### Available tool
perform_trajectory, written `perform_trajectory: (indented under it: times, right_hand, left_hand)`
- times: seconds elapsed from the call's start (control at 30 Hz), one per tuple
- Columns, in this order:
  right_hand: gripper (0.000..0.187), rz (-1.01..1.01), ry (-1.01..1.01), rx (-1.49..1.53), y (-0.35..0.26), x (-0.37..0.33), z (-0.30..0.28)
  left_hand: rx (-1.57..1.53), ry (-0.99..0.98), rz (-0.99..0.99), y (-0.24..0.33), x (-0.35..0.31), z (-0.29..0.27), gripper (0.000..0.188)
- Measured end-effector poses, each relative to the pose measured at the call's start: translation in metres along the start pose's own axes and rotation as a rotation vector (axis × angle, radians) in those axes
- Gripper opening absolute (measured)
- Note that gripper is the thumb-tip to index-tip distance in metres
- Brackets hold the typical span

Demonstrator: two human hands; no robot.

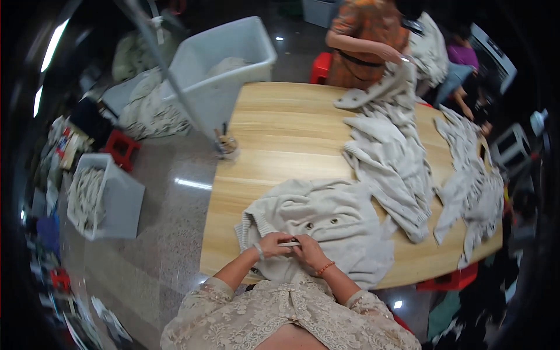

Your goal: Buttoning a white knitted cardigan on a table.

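Observation:
A cream knitted cardigan [344, 233] lies bunched at the table's near edge, with a ribbed hem at its left and dark round buttons or snaps on its front. My left hand [272, 245] and my right hand [309, 253] meet over its near part, fingers closed. Between them they pinch a narrow pale strip that looks like a folded edge of the knit. The fingertips partly cover a small dark spot there; whether it is a button I cannot tell.
More cream knitwear [391, 157] spreads over the wooden table [280, 128], with another pile [472, 186] at its right. Across the table a person [367, 44] handles a garment. A cup of tools [227, 149] stands at the left edge; a large white bin [216, 58] is behind it.

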State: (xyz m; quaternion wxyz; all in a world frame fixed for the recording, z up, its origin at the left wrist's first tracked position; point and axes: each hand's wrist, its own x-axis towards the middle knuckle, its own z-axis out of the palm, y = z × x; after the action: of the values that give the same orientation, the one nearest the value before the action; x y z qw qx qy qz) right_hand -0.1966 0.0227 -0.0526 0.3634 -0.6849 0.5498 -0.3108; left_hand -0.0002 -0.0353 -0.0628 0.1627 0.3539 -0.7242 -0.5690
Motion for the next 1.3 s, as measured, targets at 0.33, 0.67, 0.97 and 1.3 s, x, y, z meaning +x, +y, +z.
perform_trajectory:
  times: [0.33,0.67,0.97,1.3]
  right_hand:
    - [0.035,-0.052,-0.117,-0.113,-0.001,-0.002,-0.01]
    - [0.017,-0.137,-0.112,-0.081,0.011,0.001,-0.011]
    - [0.017,-0.024,-0.189,-0.373,0.0,-0.018,-0.058]
    - [0.011,0.013,-0.077,-0.342,0.004,-0.032,-0.048]
  left_hand:
    - [0.326,0.269,0.021,-0.017,0.009,0.041,0.018]
    - [0.253,0.352,0.002,-0.018,0.013,0.044,0.017]
    - [0.417,0.332,-0.092,0.002,-0.002,0.019,0.035]
    - [0.604,0.358,0.277,-0.014,0.069,0.09,0.03]
